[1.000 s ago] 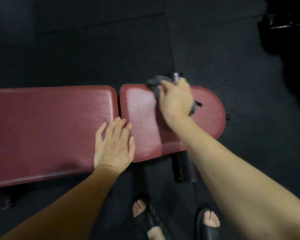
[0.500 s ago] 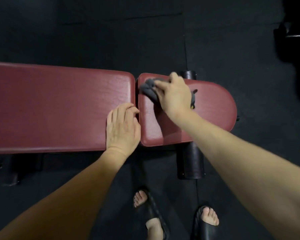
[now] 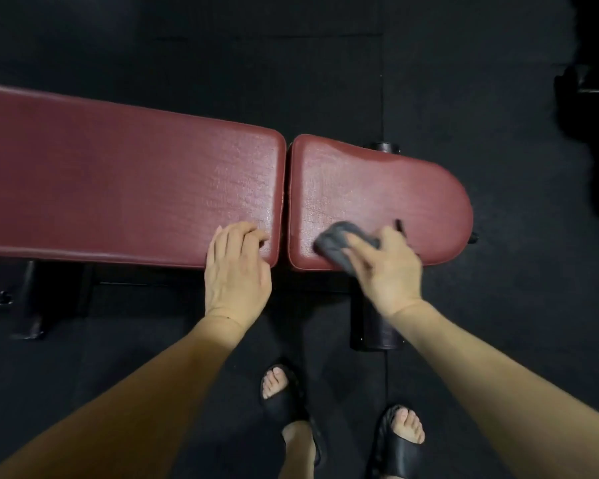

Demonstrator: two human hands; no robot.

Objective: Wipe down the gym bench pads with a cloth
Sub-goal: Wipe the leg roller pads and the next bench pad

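Two red bench pads (image 3: 128, 181) (image 3: 377, 198), one grey cloth (image 3: 336, 243), two hands (image 3: 237, 271) (image 3: 389, 267), two black sandals (image 3: 291, 406) (image 3: 398, 447).

Glossy textured vinyl pads (image 3: 377, 188); soft cloth (image 3: 336, 242)

A long dark-red textured vinyl back pad (image 3: 125, 181) is seen across the left and centre of the frame, with a shorter round-ended dark-red vinyl seat pad (image 3: 388, 188) just beside it at centre right, a narrow gap between them. A crumpled grey cloth (image 3: 336, 245) is pressed onto the seat pad's lower edge by the right hand (image 3: 386, 267). The left hand (image 3: 237, 267) is rested on the back pad's lower right corner. Both pads are carried above a black rubber-tiled floor (image 3: 222, 63).
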